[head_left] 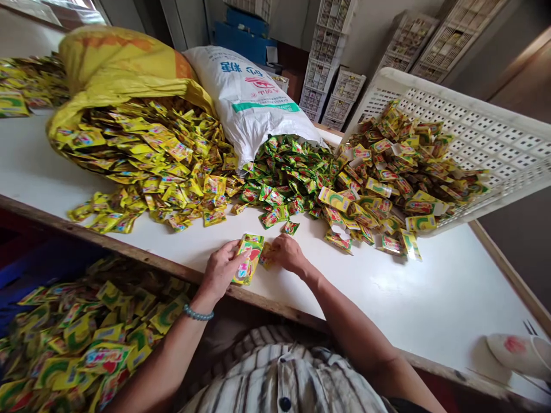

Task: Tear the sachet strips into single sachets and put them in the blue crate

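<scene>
My left hand [220, 268], with a beaded bracelet on its wrist, holds a flat yellow, green and red box [248, 261] near the front edge of the white table [181, 249]. Just right of the box, my right hand [287, 252] has its fingers closed on a small yellow packet [267, 256]. A single green packet [290, 228] lies on the table just beyond my right hand. Behind it, many green packets [297, 166] spill from a white sack [249, 97], and yellow packets [155, 149] spill from a yellow sack [124, 60].
A tilted white basket [486, 123] at the right spills small boxes [383, 183] onto the table. A white cup [519, 353] lies at the lower right. Many filled boxes [86, 338] lie below the table edge at left. Crates [322, 60] are stacked behind.
</scene>
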`<state>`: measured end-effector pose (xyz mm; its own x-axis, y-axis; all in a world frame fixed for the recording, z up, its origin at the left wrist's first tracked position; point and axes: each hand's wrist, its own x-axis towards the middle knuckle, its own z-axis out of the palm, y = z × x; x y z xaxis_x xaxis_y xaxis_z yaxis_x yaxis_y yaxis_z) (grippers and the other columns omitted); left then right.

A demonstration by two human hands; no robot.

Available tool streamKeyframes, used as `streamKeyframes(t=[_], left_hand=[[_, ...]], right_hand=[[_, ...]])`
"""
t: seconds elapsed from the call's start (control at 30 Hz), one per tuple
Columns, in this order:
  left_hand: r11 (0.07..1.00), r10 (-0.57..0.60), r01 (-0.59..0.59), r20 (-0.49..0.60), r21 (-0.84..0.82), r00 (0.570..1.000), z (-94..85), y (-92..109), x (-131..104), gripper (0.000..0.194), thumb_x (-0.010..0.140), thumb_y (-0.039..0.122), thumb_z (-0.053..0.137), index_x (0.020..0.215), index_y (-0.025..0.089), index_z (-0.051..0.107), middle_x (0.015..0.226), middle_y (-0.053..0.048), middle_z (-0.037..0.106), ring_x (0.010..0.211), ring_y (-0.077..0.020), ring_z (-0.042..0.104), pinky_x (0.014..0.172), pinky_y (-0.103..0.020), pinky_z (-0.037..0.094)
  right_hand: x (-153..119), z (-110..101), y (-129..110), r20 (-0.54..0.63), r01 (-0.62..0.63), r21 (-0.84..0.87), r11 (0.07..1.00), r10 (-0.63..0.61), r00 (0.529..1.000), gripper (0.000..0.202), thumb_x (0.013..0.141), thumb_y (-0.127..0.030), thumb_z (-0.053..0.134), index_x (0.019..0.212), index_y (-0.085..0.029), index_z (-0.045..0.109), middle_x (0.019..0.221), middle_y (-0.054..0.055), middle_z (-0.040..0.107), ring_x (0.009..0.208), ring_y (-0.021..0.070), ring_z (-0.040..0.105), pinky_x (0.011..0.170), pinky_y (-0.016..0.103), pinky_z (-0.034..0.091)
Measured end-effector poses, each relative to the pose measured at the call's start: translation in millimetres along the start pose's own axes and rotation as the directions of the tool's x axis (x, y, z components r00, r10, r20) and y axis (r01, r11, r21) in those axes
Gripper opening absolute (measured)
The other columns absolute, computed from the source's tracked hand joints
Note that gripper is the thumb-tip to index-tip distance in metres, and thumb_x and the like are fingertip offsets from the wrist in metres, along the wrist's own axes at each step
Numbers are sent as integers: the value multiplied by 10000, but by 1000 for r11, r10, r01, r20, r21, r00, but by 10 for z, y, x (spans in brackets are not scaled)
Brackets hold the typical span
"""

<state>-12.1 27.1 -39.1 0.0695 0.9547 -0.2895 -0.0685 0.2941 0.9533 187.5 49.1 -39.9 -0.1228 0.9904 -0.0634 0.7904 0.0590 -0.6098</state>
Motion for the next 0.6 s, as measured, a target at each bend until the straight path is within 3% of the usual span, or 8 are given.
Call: streamKeyframes(t=[0.07, 0.13, 0.23, 0.3, 0.47, 0.6], left_hand=[[1000, -23, 24, 33, -1, 999, 11, 26, -6, 717, 581, 507, 831, 1147, 116, 627, 859, -95, 781, 749, -282, 739, 705, -380, 595], [999, -51, 51, 82, -4, 995, 35, 62, -22, 726, 561, 495, 850, 1137, 112, 629, 870, -98, 782, 753, -280, 738, 725, -386, 594], [997, -72, 73, 165, 0, 984, 89, 102, -48, 733, 552, 497, 862, 1132, 107, 641, 923, -109, 783, 801, -283, 739, 760, -390, 590], [997, -72, 73, 222, 2, 972, 126, 106, -55, 725, 572, 497, 858, 1147, 108, 645, 969, -119, 779, 855, -291, 737, 799, -398, 586], [997, -67, 79, 309, -25, 949, 157, 99, -55, 678, 624, 468, 848, 1170, 116, 650, 1053, -125, 767, 944, -291, 725, 880, -398, 565], [995, -71, 93, 356, -43, 932, 151, 126, -65, 647, 635, 449, 848, 1165, 129, 659, 1088, -115, 759, 978, -285, 715, 909, -391, 554]], right_hand=[[-100, -47, 64, -58, -93, 174, 980, 104, 993, 314, 704, -365, 766, 616, -186, 523, 647, -20, 536, 615, 117, 451, 576, 239, 344], [-162, -108, 100, -141, -122, 475, 872, 212, 967, 367, 691, -427, 747, 622, -204, 465, 593, -45, 481, 567, 107, 412, 550, 235, 333], [-173, -149, 88, -201, 17, 792, 611, 234, 951, 447, 647, -509, 758, 659, -219, 417, 616, -47, 481, 568, 105, 417, 555, 237, 359], [-137, -139, 68, -201, 78, 827, 556, 164, 966, 470, 623, -518, 775, 662, -219, 414, 627, -48, 471, 574, 104, 409, 554, 237, 353], [-67, -219, 110, -180, 120, 626, 770, -7, 984, 495, 670, -516, 742, 591, -210, 361, 600, -57, 381, 590, 95, 327, 538, 231, 283], [-37, -392, 95, -102, 193, 459, 867, -164, 981, 391, 735, -385, 719, 599, -193, 407, 603, -60, 413, 607, 91, 351, 572, 226, 302]])
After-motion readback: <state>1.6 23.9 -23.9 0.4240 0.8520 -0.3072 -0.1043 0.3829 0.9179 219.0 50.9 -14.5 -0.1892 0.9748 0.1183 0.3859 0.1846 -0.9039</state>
